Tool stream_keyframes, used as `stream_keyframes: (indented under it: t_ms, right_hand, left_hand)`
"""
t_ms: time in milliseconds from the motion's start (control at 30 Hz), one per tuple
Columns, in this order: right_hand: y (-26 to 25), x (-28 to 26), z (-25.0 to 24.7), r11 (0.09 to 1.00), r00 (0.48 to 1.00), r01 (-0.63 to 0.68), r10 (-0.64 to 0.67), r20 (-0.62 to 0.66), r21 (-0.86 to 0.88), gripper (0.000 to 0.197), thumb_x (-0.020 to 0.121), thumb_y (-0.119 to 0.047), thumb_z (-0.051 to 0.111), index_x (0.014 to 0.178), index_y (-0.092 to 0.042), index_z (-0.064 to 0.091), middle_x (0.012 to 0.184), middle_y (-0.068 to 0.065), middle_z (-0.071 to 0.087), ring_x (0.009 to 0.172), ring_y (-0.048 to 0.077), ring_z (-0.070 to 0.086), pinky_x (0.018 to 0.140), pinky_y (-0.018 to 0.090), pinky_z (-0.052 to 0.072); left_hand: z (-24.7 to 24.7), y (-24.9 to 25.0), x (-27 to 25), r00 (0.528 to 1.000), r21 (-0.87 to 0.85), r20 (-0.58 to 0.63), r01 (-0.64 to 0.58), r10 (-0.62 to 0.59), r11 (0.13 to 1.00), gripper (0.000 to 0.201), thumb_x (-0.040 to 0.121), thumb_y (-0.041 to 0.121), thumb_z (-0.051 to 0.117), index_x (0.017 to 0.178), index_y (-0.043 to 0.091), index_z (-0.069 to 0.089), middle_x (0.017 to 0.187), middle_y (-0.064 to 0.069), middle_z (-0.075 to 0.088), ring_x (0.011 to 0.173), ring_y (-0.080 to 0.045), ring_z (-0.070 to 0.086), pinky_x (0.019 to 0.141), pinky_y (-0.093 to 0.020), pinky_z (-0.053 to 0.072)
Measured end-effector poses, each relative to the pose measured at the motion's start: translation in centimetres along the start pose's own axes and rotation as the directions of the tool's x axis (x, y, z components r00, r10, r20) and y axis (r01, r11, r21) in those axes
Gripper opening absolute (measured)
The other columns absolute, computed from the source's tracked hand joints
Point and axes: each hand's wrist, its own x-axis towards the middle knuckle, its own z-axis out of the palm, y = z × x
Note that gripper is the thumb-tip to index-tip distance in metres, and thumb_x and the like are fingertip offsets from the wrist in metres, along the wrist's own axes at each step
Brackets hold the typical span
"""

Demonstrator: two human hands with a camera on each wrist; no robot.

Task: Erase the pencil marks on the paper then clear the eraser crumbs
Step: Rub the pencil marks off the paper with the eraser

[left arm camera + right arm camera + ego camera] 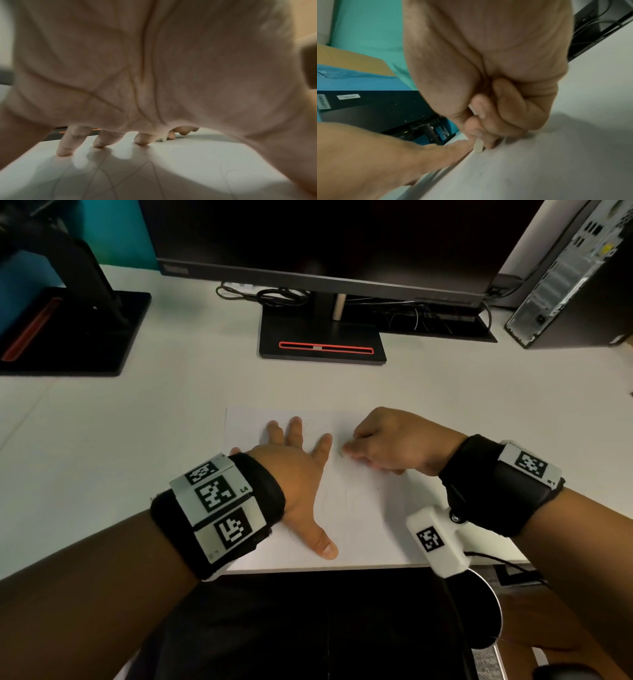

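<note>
The paper (356,508) is laid flat on the white desk (137,440), near its front edge and in front of the monitor stand (322,344). The sheet is held down by the left hand (294,484), whose fingers are spread and pressed flat on it. A small white eraser (478,146) is pinched between thumb and fingers of the right hand (394,446), and its tip is set against the paper just beside the left index finger. Faint pencil marks (106,175) are visible under the left palm. The erasing step is judged to be in hand. Next, short strokes are called for over the remaining lines, with the sheet kept pinned; crumb clearing is not yet begun.
</note>
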Motion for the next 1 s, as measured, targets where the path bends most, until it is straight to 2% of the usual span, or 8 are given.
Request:
stream_keyframes:
  t_ms: [100, 233, 367, 500, 667, 800, 933, 1000]
  right_hand:
    - [0.6, 0.7, -0.6, 0.998, 0.99, -0.049, 0.053, -0.131, 0.033, 0.039, 0.091, -0.025, 0.055, 0.069, 0.007, 0.056, 0.056, 0.012, 0.05, 0.045, 0.021, 0.044, 0.043, 0.023, 0.037]
    - [0.0, 0.4, -0.1, 0.999, 0.999, -0.021, 0.019, 0.046, 0.05, 0.037, 0.093, -0.027, 0.058, 0.07, 0.003, 0.06, 0.06, 0.011, 0.051, 0.051, 0.022, 0.044, 0.042, 0.023, 0.038]
    - [0.7, 1.2, -0.8, 0.994, 0.991, -0.081, 0.089, -0.101, 0.075, 0.038, 0.089, -0.025, 0.057, 0.076, 0.01, 0.063, 0.057, 0.012, 0.054, 0.047, 0.022, 0.046, 0.044, 0.023, 0.039]
    - [-0.4, 0.8, -0.3, 0.997, 0.999, -0.041, 0.039, 0.034, 0.063, 0.036, 0.092, -0.024, 0.058, 0.065, -0.001, 0.06, 0.056, 0.009, 0.05, 0.045, 0.02, 0.041, 0.042, 0.021, 0.037]
    - [0.4, 1.8, -1.3, 0.988, 0.984, -0.124, 0.134, -0.115, 0.09, 0.035, 0.086, -0.024, 0.058, 0.069, 0.006, 0.061, 0.057, 0.012, 0.051, 0.049, 0.022, 0.043, 0.048, 0.027, 0.038]
    - [-0.2, 1.3, -0.9, 0.989, 0.995, -0.086, 0.081, 0.05, 0.121, 0.031, 0.09, -0.022, 0.06, 0.065, -0.006, 0.059, 0.057, 0.008, 0.046, 0.048, 0.021, 0.038, 0.044, 0.024, 0.033]
    - [0.4, 2.3, -1.8, 0.983, 0.981, -0.146, 0.158, -0.115, 0.11, 0.029, 0.087, -0.025, 0.059, 0.067, -0.005, 0.064, 0.058, 0.011, 0.054, 0.052, 0.024, 0.047, 0.049, 0.027, 0.04]
    - [0.0, 2.0, -1.6, 0.986, 0.992, -0.122, 0.125, -0.024, 0.111, 0.031, 0.09, -0.024, 0.059, 0.067, -0.005, 0.063, 0.058, 0.01, 0.053, 0.05, 0.023, 0.044, 0.046, 0.026, 0.038]
  left_hand:
    - [0.0, 0.0, -0.1, 1.0, -0.004, -0.003, -0.003, 0.003, 1.0, 0.161, 0.049, 0.086, 0.077, 0.15, 0.031, -0.036, 0.156, -0.013, -0.044, 0.147, -0.045, -0.03, 0.114, -0.072, 0.022]
    - [0.0, 0.0, -0.1, 1.0, -0.005, 0.002, -0.001, 0.001, 1.0, 0.162, 0.048, 0.085, 0.078, 0.15, 0.032, -0.037, 0.156, -0.013, -0.044, 0.146, -0.045, -0.031, 0.114, -0.073, 0.022]
    - [0.0, 0.1, -0.2, 1.0, 0.002, -0.004, -0.002, 0.002, 1.0, 0.16, 0.05, 0.085, 0.077, 0.15, 0.032, -0.036, 0.157, -0.013, -0.044, 0.147, -0.044, -0.029, 0.114, -0.072, 0.023]
    - [0.0, 0.0, -0.3, 1.0, 0.001, 0.003, -0.002, 0.002, 1.0, 0.16, 0.05, 0.085, 0.077, 0.15, 0.031, -0.036, 0.156, -0.013, -0.044, 0.147, -0.045, -0.03, 0.114, -0.072, 0.023]
    - [0.0, -0.1, -0.2, 1.0, -0.002, -0.002, -0.005, 0.005, 1.0, 0.161, 0.049, 0.086, 0.076, 0.15, 0.032, -0.036, 0.156, -0.012, -0.044, 0.147, -0.044, -0.03, 0.113, -0.073, 0.023]
    - [0.0, 0.0, -0.2, 1.0, 0.0, 0.003, -0.004, 0.004, 1.0, 0.161, 0.049, 0.086, 0.077, 0.15, 0.032, -0.036, 0.156, -0.012, -0.044, 0.147, -0.044, -0.03, 0.113, -0.074, 0.022]
    - [0.1, 0.0, -0.1, 1.0, 0.003, -0.003, -0.002, 0.002, 1.0, 0.162, 0.047, 0.087, 0.076, 0.15, 0.032, -0.036, 0.157, -0.012, -0.044, 0.147, -0.044, -0.029, 0.112, -0.075, 0.023]
    - [0.0, 0.0, -0.1, 1.0, 0.006, -0.004, -0.001, 0.001, 1.0, 0.161, 0.048, 0.087, 0.076, 0.15, 0.032, -0.036, 0.157, -0.012, -0.044, 0.147, -0.044, -0.029, 0.112, -0.075, 0.023]
